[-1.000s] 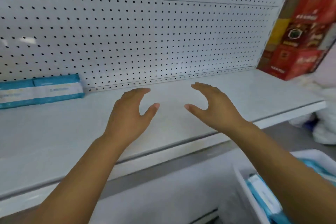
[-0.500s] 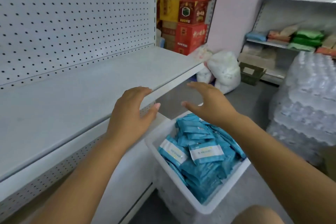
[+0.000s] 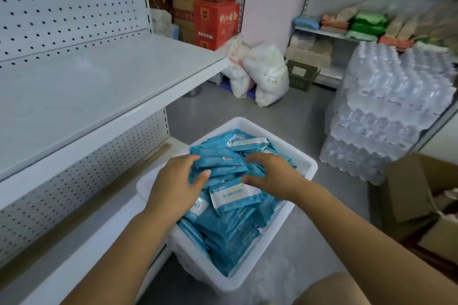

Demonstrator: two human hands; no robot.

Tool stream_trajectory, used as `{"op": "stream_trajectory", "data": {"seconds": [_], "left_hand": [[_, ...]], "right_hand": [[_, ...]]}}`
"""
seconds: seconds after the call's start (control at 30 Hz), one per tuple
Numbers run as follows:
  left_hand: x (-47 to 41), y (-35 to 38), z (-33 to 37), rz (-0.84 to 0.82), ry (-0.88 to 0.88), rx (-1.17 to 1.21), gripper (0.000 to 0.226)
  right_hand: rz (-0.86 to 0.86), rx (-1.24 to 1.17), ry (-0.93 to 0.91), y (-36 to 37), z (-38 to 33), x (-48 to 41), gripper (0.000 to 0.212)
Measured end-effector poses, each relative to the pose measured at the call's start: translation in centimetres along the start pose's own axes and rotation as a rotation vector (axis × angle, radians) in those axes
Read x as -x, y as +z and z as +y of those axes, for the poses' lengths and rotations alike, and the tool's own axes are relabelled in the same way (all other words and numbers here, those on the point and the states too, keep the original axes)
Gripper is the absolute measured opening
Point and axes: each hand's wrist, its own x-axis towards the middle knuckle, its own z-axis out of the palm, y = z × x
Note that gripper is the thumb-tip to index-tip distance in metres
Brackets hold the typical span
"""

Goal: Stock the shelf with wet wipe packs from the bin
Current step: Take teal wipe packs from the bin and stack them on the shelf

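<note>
A bare knee shows at the bottom edge, and 2 forearms reach up from the lower corners into the white bin at lower centre, which stands on the grey floor just beside the base of the shelf unit. The bin is heaped with blue wet wipe packs. The left hand and right hand rest on top of the heap, facing each other across a few packs. On each hand the fingers lie together and gently curved and the thumb stands apart, tips touching the wrappers. Whether either hand has closed on a pack cannot be told. The white shelf runs across the left of the frame, backed by pegboard. Farther off are a stack of shrink-wrapped water bottles at right, white sacks at centre and red cartons at the top.
</note>
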Motion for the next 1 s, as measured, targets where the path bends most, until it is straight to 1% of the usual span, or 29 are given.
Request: {"op": "stream_trajectory", "data": {"seconds": [0.1,0.23,0.37,0.47,0.53,0.63,0.77,0.87,1.0], "left_hand": [[-0.2,1.3,-1.3,-0.032,-0.07,-0.004,0.046],[0.1,2.6,-2.7,-0.054,-0.111,0.013,0.045],[0.6,3.7,-3.8,-0.074,-0.16,0.016,0.044],[0.7,4.2,-4.2,-0.077,-0.169,0.007,0.045],[0.7,4.3,-4.2,-0.065,-0.181,0.008,0.046],[0.5,4.4,-4.1,-0.057,-0.214,0.009,0.047],[-1.4,4.5,-3.4,-0.034,-0.271,0.069,0.045],[-3.6,4.5,-2.9,-0.055,-0.396,0.16,0.045],[-5.5,4.5,-2.8,-0.015,-0.436,0.213,0.035]], "right_hand": [[-0.119,0.005,-0.002,1.8,0.6,-0.8,0.061],[-0.247,0.066,0.003,4.0,1.2,-2.1,0.071],[-0.245,0.146,-0.021,4.8,1.2,-2.9,0.081],[-0.237,0.189,-0.019,4.9,1.1,-3.5,0.083],[-0.224,0.189,-0.023,4.9,1.2,-3.9,0.077],[-0.149,0.122,-0.052,4.4,1.1,-4.5,0.052],[-0.072,-0.097,-0.052,3.1,1.1,-5.1,0.03],[0.007,-0.251,0.011,2.6,1.3,-5.5,0.029],[0.125,-0.303,0.073,2.7,1.6,-6.1,0.028]]}}
